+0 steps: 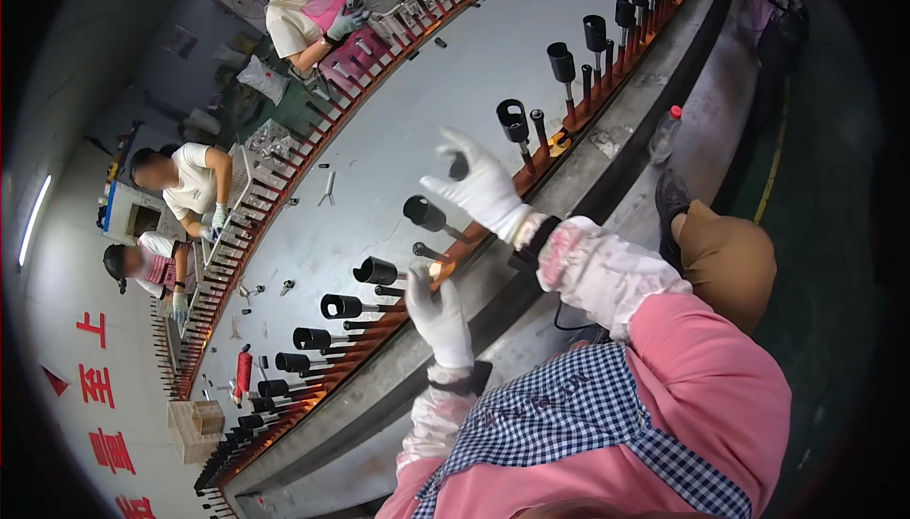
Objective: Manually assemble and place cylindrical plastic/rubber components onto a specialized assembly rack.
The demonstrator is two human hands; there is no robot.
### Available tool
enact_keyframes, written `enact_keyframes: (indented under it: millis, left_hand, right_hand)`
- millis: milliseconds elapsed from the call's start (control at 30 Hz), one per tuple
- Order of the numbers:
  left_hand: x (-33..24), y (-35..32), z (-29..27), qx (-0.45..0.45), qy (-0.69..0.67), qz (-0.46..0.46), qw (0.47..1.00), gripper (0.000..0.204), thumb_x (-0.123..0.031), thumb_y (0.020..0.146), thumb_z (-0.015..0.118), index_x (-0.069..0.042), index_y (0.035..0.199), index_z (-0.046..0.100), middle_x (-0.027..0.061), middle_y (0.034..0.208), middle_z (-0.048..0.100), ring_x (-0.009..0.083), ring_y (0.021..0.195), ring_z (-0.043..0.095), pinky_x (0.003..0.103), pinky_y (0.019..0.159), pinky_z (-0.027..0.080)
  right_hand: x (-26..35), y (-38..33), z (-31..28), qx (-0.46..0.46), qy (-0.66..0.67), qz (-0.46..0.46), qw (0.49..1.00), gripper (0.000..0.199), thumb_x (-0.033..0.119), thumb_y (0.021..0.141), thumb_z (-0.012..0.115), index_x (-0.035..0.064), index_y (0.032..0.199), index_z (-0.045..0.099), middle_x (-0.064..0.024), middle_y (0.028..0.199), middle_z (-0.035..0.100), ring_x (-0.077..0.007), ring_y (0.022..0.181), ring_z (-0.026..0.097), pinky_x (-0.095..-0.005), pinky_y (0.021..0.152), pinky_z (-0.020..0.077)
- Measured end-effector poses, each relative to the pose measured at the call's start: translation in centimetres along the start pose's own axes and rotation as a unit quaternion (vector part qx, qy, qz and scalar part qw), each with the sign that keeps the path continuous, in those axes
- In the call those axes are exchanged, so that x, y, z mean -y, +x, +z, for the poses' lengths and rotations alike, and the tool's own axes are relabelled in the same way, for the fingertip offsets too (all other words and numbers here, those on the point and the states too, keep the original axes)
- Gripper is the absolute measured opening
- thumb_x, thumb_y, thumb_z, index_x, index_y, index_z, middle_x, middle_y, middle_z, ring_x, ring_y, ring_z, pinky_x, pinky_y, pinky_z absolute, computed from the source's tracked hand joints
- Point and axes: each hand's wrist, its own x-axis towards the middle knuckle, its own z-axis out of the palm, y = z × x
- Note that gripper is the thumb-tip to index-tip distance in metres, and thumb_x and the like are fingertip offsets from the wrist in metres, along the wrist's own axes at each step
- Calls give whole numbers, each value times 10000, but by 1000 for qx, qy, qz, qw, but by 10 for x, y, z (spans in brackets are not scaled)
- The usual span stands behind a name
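Two gloved hands (488, 195) (442, 325) flank one black cup (430, 216) (three people (195, 174) opposite)

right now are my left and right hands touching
Apart: the head view shows a clear gap between the left hand and the right hand, with a black cup visible between them.

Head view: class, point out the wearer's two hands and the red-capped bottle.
Left hand (440, 322), head view: middle of glove.
Right hand (483, 191), head view: middle of glove.
Red-capped bottle (664, 139), head view: clear body.
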Motion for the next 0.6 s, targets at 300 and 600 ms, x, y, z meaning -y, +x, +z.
enact_keyframes:
  millis: [300, 600]
  left_hand:
    - [-23, 85, 21, -113, -46, 25, 992, 795, 26, 951, 773, -27, 1641, 382, 59, 1232, 621, 149, 1043, 620, 275, 934, 522]
    - [15, -20, 14, 9, -70, -95, 993, 741, 32, 1005, 629, 41, 1651, 267, 232, 1655, 390, 328, 1542, 400, 438, 1283, 305]
  right_hand:
    - [-65, -101, -29, 10, -34, 128, 991, 405, 204, 940, 789, 60, 1310, 711, -137, 1188, 771, -270, 1139, 734, -372, 1020, 554]
    - [-22, 58, -65, -204, -64, -82, 973, 660, 243, 879, 874, 10, 1433, 601, -173, 1368, 683, -297, 1257, 659, -375, 1094, 508]
